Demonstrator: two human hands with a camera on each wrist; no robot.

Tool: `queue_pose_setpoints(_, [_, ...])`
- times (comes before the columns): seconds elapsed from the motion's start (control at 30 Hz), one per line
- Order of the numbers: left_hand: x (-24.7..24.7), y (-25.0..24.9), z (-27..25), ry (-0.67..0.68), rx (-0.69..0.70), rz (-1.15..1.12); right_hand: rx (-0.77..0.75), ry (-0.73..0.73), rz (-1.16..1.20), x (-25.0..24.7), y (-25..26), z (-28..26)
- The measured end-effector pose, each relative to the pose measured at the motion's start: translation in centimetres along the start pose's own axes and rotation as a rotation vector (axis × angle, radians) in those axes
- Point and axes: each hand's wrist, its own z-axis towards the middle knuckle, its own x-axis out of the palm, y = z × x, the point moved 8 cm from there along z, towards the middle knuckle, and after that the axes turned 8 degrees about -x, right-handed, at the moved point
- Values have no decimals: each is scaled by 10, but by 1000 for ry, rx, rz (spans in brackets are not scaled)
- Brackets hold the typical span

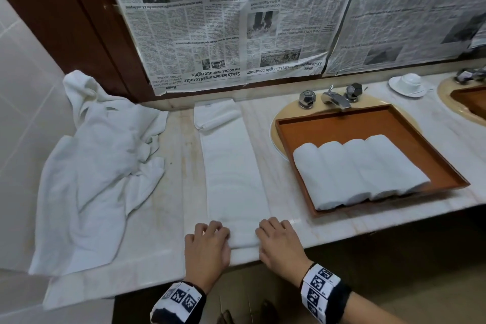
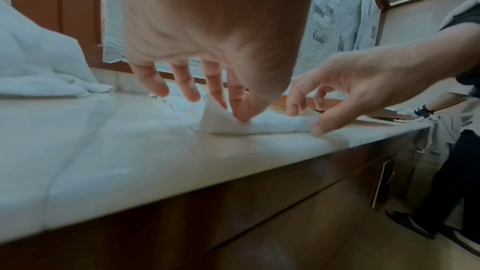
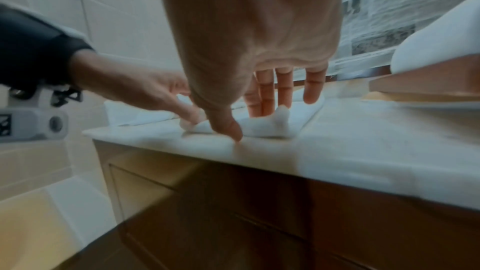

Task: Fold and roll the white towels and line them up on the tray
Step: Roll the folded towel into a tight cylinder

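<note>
A white towel, folded into a long narrow strip, lies on the marble counter and runs from the wall to the front edge. Its near end is turned up into a small first roll. My left hand pinches the roll's left part with curled fingers. My right hand holds its right part, fingers on top and thumb against the counter. To the right, the brown wooden tray holds several rolled towels side by side.
A heap of unfolded white towels fills the counter's left end. The tray sits over a sink, behind it a faucet. A cup on a saucer and a second tray stand far right. Newspaper covers the wall.
</note>
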Motion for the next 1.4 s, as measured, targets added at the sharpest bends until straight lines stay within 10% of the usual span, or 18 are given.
queue_pose_setpoints(0.53, [5, 4, -6, 182, -174, -55, 159, -49, 696, -8, -39, 7])
queue_pose_setpoints(0.67, [16, 20, -1, 322, -308, -270, 194, -184, 710, -8, -46, 1])
queue_pose_setpoints(0.83, [13, 27, -4, 188, -417, -489, 49, -121, 328, -1, -25, 1])
queue_pose_setpoints(1.1, [17, 1, -13, 28, -100, -161, -100, 16, 74, 2, -8, -5])
queue_pose_setpoints(1.4, [10, 9, -18, 78, -86, -49, 55, -19, 496, -4, -23, 11])
